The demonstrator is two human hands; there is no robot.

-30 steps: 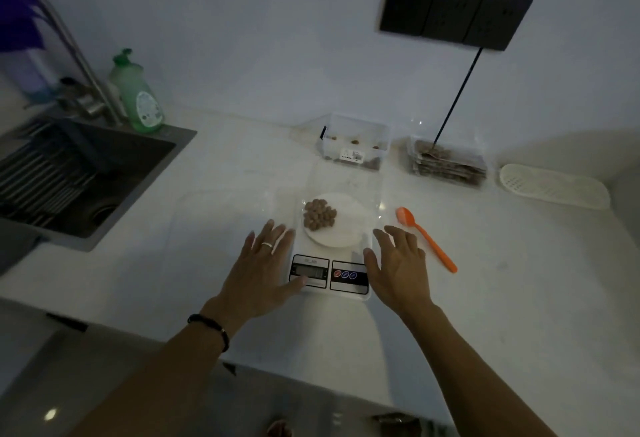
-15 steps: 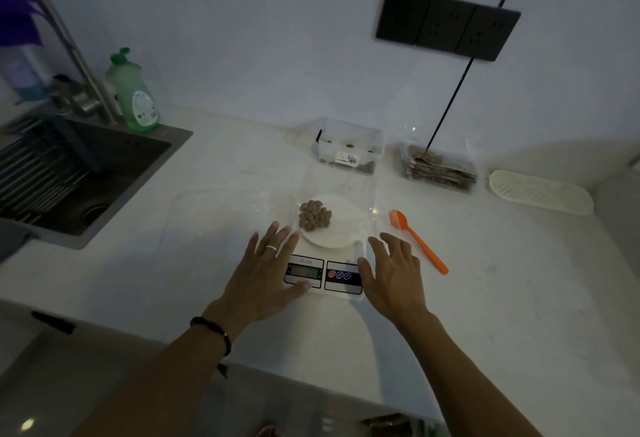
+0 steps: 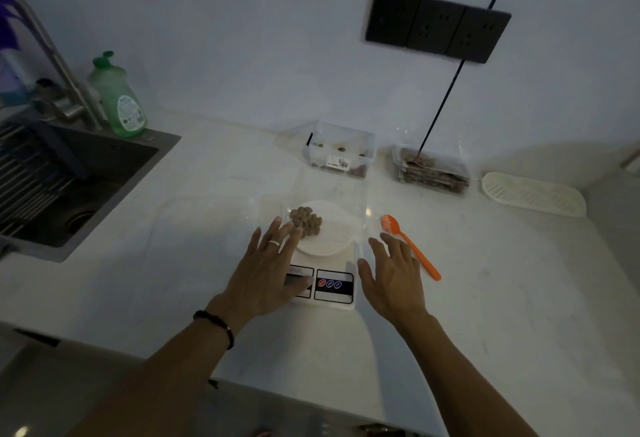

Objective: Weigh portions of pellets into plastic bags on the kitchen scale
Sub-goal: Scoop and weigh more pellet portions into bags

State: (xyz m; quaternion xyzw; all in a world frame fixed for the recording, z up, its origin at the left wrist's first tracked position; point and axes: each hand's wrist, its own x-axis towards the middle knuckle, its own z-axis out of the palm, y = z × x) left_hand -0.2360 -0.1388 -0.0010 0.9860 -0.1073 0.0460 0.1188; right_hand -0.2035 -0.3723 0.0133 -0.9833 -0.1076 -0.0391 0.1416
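Between the two hands sits the scale [image 3: 320, 263], white and flat with a round plate on top. From the head view, the left hand [image 3: 268, 272] has slid a little closer over half a second: its flat, spread fingers now cover the small screen and reach the edge of the plate, almost touching the pellets [image 3: 306, 221]. The right hand [image 3: 393, 275] is open too, fingers straight, and stays just beside the scale's right edge. Neither hand holds anything.

I think this portion is weighed, and the hands are getting ready to lift the bag away.

The pellets are small, round, brown lumps in a little heap. They lie inside a clear plastic bag [image 3: 329, 194] spread flat on the plate; the bag is thin, shiny and hard to see in the dim light.

Just past the right hand lies an orange spoon [image 3: 408, 244], smooth plastic. Farther past both hands stand a clear box [image 3: 341, 151] holding only a few pellets, and a stack of filled bags [image 3: 433, 168].
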